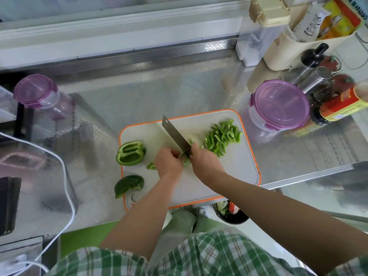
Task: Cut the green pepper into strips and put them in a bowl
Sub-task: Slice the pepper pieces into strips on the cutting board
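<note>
Steel counter [159,92], bottle label [342,105] illegible, hands [169,161] [206,159] holding pepper [186,161], cleaver [175,136]

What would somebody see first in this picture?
The broad steel cleaver in the middle of the white, orange-rimmed cutting board, gripped by the right hand while the left hand holds a small green pepper piece under it. Next, the pile of bright green pepper strips to its right, and two big uncut pepper chunks at the board's left edge.
</note>
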`<state>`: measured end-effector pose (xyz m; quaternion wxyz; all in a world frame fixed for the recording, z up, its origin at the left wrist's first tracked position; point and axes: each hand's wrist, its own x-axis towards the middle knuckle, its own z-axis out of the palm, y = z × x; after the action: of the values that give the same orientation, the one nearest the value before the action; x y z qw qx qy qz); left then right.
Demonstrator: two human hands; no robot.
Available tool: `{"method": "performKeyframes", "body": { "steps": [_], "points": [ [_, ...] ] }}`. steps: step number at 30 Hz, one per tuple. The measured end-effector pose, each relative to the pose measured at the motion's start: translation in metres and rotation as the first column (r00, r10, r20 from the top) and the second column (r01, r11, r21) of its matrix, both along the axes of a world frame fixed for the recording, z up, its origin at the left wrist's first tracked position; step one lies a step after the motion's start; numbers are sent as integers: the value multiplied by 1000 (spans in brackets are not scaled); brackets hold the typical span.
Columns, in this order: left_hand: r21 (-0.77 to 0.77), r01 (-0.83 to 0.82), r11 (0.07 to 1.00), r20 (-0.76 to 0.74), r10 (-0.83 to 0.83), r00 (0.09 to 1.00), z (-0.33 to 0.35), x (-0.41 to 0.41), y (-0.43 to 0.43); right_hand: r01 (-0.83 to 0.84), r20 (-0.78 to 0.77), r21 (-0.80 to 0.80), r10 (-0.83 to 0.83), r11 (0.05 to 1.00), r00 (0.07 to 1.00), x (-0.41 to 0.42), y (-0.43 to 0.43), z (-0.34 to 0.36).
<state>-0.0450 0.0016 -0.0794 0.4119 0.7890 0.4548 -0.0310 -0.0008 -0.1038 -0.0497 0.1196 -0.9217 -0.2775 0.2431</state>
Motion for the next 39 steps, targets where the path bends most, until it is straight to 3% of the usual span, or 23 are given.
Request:
{"method": "performKeyframes", "body": {
  "steps": [5, 12, 31, 39],
  "points": [
    [-43, -10, 999, 29, 12, 1000, -4, -1, 0, 181, -89, 151, -169, 972, 982, 9, -7, 0],
    [-19, 3, 1000, 16, -2, 1000, -3, -2, 1, 17, -126, 98, -5, 995, 992, 5, -10, 15],
    [-22, -5, 1000, 0, 5, 1000, 3, -1, 0, -70, -3, -45, 70, 997, 998, -3, 1, 5],
    [-53, -35, 998, 31, 36, 999, 2, -3, -2, 127, -99, 107, -116, 986, 988, 10, -7, 6]
  ]
}}
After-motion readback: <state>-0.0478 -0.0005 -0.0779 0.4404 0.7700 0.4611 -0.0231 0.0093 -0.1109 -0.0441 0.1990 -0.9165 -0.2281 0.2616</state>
